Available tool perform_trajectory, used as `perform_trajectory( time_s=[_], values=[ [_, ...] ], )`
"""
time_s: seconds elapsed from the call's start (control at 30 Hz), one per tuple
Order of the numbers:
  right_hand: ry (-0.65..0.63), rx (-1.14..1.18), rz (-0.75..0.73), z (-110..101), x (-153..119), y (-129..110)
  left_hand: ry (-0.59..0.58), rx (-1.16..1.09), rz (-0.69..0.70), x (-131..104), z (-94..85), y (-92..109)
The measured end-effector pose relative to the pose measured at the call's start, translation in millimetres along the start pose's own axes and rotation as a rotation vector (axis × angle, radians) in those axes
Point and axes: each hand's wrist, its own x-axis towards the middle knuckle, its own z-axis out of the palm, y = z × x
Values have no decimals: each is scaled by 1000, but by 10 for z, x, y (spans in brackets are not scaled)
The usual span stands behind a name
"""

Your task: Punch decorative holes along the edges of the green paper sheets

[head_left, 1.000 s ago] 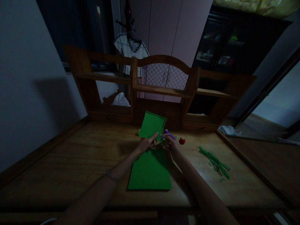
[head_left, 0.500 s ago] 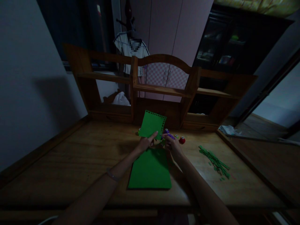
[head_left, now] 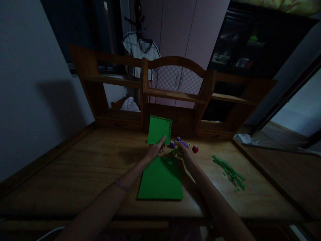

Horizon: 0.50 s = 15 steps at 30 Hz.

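Observation:
My left hand [head_left: 155, 149] is closed on the lower edge of a green sheet of paper [head_left: 156, 130], with the thumb lying over its front. The sheet stands tilted up above the desk, a row of small holes along its top and right edges. Close by on the right, my right hand [head_left: 184, 150] is closed, its fingers curled. A purple object [head_left: 183, 143] shows just behind those fingers, and a bright green piece [head_left: 174, 151] is below them; what the hand grips is unclear. Beneath both hands lies a flat green stack of paper [head_left: 162, 180].
A small red object [head_left: 195, 149] with a white top stands behind my right hand, near a dark purple one [head_left: 172, 144]. Thin green strips [head_left: 228, 170] and scraps lie on the right of the wooden desk [head_left: 107, 167]. A wooden shelf unit [head_left: 173, 95] borders the back.
The green sheet has moved left and turned more upright, away from my right hand. My left hand has gone left with it. My right hand has barely moved.

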Motion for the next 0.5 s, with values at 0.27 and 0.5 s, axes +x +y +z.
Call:
perform_trajectory(
  time_s=[0.27,0.5],
  values=[
    [-21,26,1,-20,28,-4,55,-40,9,19,21,-37],
    [109,-251,-421,109,-193,-107,-7,76,112,9,-12,-110]
  ],
)
